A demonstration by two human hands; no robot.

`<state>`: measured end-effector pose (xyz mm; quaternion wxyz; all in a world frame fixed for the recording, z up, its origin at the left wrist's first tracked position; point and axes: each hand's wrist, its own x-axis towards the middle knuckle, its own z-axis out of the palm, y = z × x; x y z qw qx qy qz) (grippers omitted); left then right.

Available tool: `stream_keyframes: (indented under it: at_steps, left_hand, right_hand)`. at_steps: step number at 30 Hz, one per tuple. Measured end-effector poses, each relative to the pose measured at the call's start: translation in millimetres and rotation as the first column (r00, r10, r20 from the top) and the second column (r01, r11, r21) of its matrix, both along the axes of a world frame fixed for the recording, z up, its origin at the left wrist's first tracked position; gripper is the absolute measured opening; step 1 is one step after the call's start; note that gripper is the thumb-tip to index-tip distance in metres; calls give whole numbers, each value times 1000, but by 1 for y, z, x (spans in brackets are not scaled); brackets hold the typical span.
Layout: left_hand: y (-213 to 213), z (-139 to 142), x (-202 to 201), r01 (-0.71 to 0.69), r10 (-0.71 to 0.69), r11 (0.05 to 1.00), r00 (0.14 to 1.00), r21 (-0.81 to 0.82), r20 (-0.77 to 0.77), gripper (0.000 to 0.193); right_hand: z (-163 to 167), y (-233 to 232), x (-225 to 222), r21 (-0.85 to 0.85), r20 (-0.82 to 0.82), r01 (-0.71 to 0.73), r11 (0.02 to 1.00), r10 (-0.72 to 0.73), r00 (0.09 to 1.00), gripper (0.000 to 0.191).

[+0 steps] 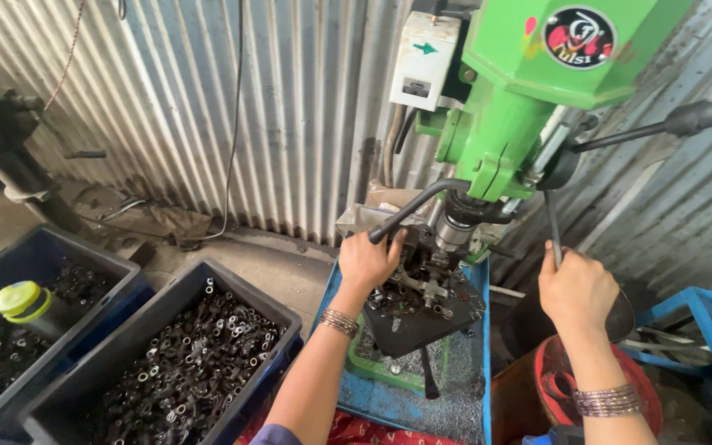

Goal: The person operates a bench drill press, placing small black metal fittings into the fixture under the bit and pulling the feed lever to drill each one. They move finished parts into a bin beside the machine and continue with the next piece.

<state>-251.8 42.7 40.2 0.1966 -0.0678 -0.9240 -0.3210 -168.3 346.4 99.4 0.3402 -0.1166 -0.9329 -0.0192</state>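
Two hands work the green drill right of centre: the left hand is clamped on a black lever, the right hand on a feed handle. A part sits under the spindle at centre, while the bin at lower left holds many small metal pieces, so plenty seems left.

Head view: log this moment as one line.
left hand: grips bent black handle | right hand: grips feed lever | green drill press: over small metal parts | crate: full
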Motion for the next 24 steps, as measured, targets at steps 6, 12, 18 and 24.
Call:
stream_keyframes:
  at_steps: [6, 12, 18, 24]
  left_hand:
    - [1, -4, 0, -3, 5, 1000, 996, 25, -88, 53]
    - [0, -6, -4, 22, -24, 1000, 991, -11, -134, 46]
    - [0, -9, -4, 13, -12, 1000, 991, 13, -133, 45]
    - [1, -7, -3, 6, -2, 1000, 990, 26, -142, 42]
  right_hand:
    - [0, -3, 1, -13, -21, -9, 1000, 9, 1000, 40]
    - [-1, -3, -1, -9, -22, -2, 1000, 2, 1000, 43]
    - [-6, -3, -2, -69, 4, 6, 998, -6, 1000, 40]
    - [-9, -1, -7, -36, -20, 7, 999, -8, 1000, 37]
